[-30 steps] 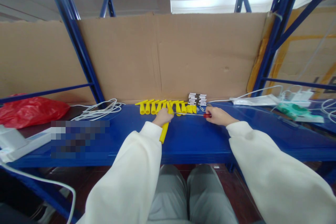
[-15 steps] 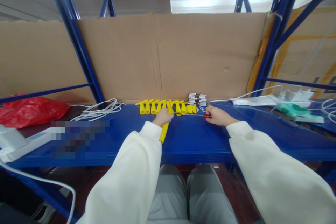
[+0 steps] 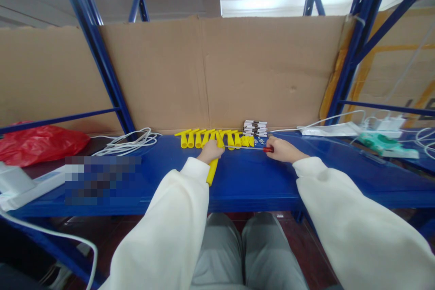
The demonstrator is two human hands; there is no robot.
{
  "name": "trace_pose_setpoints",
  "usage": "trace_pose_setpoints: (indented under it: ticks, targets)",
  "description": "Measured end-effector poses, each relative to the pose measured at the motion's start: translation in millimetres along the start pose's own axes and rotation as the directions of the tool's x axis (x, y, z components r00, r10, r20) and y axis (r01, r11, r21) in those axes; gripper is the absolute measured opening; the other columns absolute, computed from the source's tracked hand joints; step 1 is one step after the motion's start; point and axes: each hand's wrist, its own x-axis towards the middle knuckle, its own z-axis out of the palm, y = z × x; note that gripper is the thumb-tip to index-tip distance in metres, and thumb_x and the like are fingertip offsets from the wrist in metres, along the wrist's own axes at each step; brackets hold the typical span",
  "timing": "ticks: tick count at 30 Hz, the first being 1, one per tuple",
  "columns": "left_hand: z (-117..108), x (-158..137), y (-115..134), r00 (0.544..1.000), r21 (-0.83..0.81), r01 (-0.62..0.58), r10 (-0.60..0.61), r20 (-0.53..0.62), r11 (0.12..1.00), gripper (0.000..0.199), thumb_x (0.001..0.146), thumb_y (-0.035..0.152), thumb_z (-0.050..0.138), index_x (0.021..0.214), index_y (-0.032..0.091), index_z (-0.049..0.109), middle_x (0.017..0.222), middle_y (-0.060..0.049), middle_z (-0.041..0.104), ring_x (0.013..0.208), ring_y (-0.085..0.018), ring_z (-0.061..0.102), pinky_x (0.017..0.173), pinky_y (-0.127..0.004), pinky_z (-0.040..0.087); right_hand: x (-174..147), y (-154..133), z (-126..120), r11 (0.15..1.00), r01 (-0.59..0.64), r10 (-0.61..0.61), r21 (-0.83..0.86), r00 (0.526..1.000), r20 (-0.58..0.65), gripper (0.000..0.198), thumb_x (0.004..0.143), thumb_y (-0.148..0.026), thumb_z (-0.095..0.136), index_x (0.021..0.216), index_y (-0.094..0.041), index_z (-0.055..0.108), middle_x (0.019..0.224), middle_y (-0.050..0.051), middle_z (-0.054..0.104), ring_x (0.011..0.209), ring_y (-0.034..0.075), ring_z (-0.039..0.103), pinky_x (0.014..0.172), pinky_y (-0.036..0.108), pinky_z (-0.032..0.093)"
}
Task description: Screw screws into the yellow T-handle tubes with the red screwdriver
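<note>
The person's left hand [image 3: 210,151] is wrapped around a yellow plastic handle [image 3: 212,173], its fingers curled in and bunched together on the grip; the fingertips themselves are too small to tell apart. The handle tilts in the hand, its lower end jutting toward the table's front edge and its upper end showing just beyond the knuckles. The right hand [image 3: 282,150] has its fingers folded around the red grip of a screwdriver [image 3: 268,149], pinching it near the front; how the lower fingers lie I cannot tell. The thin metal shaft points left, nearly level, and ends beside the upper part of the yellow handle; whether the tip touches it cannot be made out. Behind the left hand, a row of yellow T-shaped parts [image 3: 190,139] stands close together on the blue table [image 3: 251,179], partly hidden by that hand. To the row's right come flat yellow pieces [image 3: 247,141], then small silvery bits [image 3: 260,141], with a stack of white-and-dark packets [image 3: 255,128] just behind, near the cardboard panel [image 3: 272,72]. Farther out, a coil of white cable [image 3: 136,142] and a red plastic bag [image 3: 44,144] lie at left, and a green-and-white item [image 3: 387,145] at right. The 2 forearms wear cream sleeves [image 3: 170,217].
</note>
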Motion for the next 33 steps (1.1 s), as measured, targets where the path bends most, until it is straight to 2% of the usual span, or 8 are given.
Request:
trace_pose_setpoints:
  ticks: [5, 11, 19, 26, 30, 33]
  targets:
    - [-1.3, -1.6, 1.2, 1.000, -0.003, -0.007, 0.007, 0.017, 1.000, 0.017, 0.080, 0.012, 0.058, 0.065, 0.017, 0.065, 0.069, -0.009, 0.073, 0.079, -0.023, 0.075, 0.072, -0.025, 0.056, 0.1, -3.8, -2.4, 0.988, -0.139, 0.143, -0.061, 0.987, 0.067, 0.004, 0.086, -0.025, 0.059, 0.088, -0.022, 0.060, 0.080, 0.006, 0.067, 0.070, 0.019, 0.061, 0.058, 0.026, 0.034]
    - [0.3, 0.5, -0.3, 1.000, -0.008, -0.008, 0.008, 0.005, 1.000, 0.014, 0.079, 0.011, 0.059, 0.067, 0.017, 0.065, 0.068, -0.009, 0.072, 0.078, -0.024, 0.075, 0.071, -0.026, 0.056, -1.3, -6.9, -6.0, 0.980, -0.165, 0.172, -0.113, 0.983, 0.062, 0.009, 0.086, -0.025, 0.058, 0.095, -0.022, 0.060, 0.082, 0.007, 0.070, 0.075, 0.022, 0.066, 0.059, 0.027, 0.035]
    - [1.1, 1.4, -1.5, 1.000, -0.003, -0.010, 0.010, 0.006, 1.000, 0.019, 0.078, 0.011, 0.057, 0.061, 0.019, 0.060, 0.068, -0.009, 0.072, 0.080, -0.024, 0.076, 0.069, -0.025, 0.055, -2.1, -8.0, -8.3, 0.981, -0.172, 0.180, -0.087, 0.979, 0.095, 0.008, 0.086, -0.023, 0.059, 0.094, -0.023, 0.060, 0.082, 0.006, 0.069, 0.076, 0.022, 0.066, 0.059, 0.027, 0.035]
    - [1.4, 3.6, -3.3, 1.000, -0.012, -0.025, 0.024, -0.006, 1.000, 0.014, 0.077, 0.012, 0.058, 0.066, 0.018, 0.064, 0.065, -0.008, 0.071, 0.079, -0.024, 0.075, 0.069, -0.025, 0.056, -0.3, -0.4, -2.1, 0.993, -0.117, 0.118, -0.020, 0.991, 0.063, 0.006, 0.081, -0.020, 0.062, 0.085, -0.024, 0.059, 0.077, 0.002, 0.067, 0.070, 0.018, 0.062, 0.059, 0.025, 0.035]
    - [2.5, 5.4, -4.3, 0.999, -0.018, -0.031, 0.030, -0.016, 0.999, 0.016, 0.077, 0.012, 0.058, 0.064, 0.019, 0.063, 0.065, -0.007, 0.071, 0.078, -0.023, 0.075, 0.068, -0.025, 0.055, 3.3, 8.9, 5.9, 0.998, 0.016, -0.017, 0.059, 1.000, 0.016, 0.001, 0.082, -0.022, 0.064, 0.081, -0.023, 0.063, 0.076, 0.002, 0.069, 0.070, 0.017, 0.061, 0.063, 0.025, 0.040]
    - [2.3, 5.5, -3.6, 1.000, -0.016, -0.020, 0.020, -0.021, 1.000, 0.017, 0.077, 0.013, 0.058, 0.061, 0.019, 0.061, 0.067, -0.007, 0.072, 0.079, -0.023, 0.075, 0.068, -0.026, 0.054, 5.9, 12.6, 9.4, 0.984, 0.120, -0.120, 0.133, 0.993, -0.004, 0.004, 0.083, -0.022, 0.065, 0.083, -0.021, 0.069, 0.087, 0.005, 0.073, 0.078, 0.019, 0.065, 0.072, 0.027, 0.047]
